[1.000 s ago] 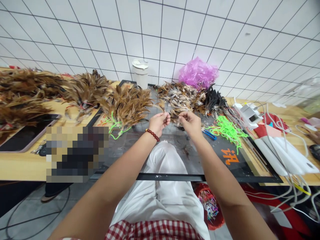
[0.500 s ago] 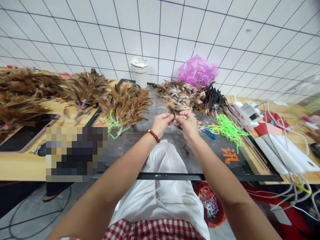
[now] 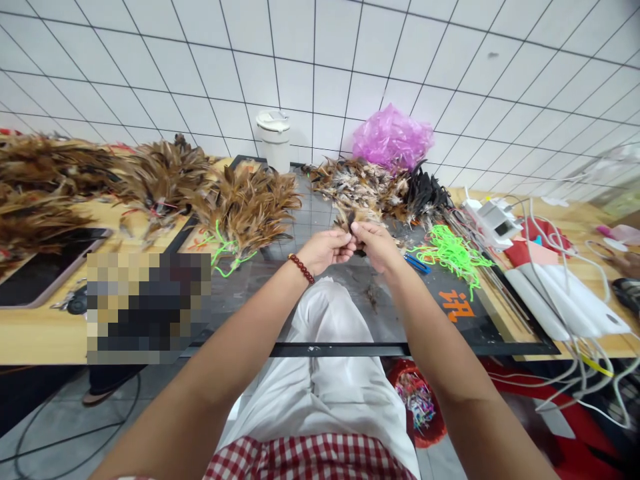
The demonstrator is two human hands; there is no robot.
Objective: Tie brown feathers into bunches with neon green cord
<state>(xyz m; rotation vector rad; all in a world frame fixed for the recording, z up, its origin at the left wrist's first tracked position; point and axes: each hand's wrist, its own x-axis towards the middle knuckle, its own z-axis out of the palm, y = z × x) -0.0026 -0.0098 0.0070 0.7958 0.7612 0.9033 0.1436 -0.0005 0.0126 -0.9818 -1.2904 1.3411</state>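
Above the dark glass panel [image 3: 240,300], my left hand [image 3: 324,255], with a beaded bracelet at its wrist, and my right hand [image 3: 378,247] meet at the fingertips. Both are closed in a pinch on a small brown and dark feather [image 3: 351,218], whose lower end is hidden by the fingers. Just behind them spreads a pile of mixed pale and brown feathers [image 3: 363,183], with black feathers [image 3: 425,193] at its right. To the left stands a bunch of brown feathers [image 3: 253,207], with bright green string [image 3: 220,250] at its base.
Green strings [image 3: 453,250] and a blue cutter [image 3: 417,263] lie at the right. A white cup [image 3: 275,140] and a pink plastic bag [image 3: 393,137] are by the tiled wall. Chargers [image 3: 497,220] and cables occupy the far right; a phone [image 3: 50,267] lies left. Below is a red bin [image 3: 434,433].
The view has shifted slightly. My fingers have changed their grip: the right thumb now presses over the feather, and the left fingers are curled beneath it.
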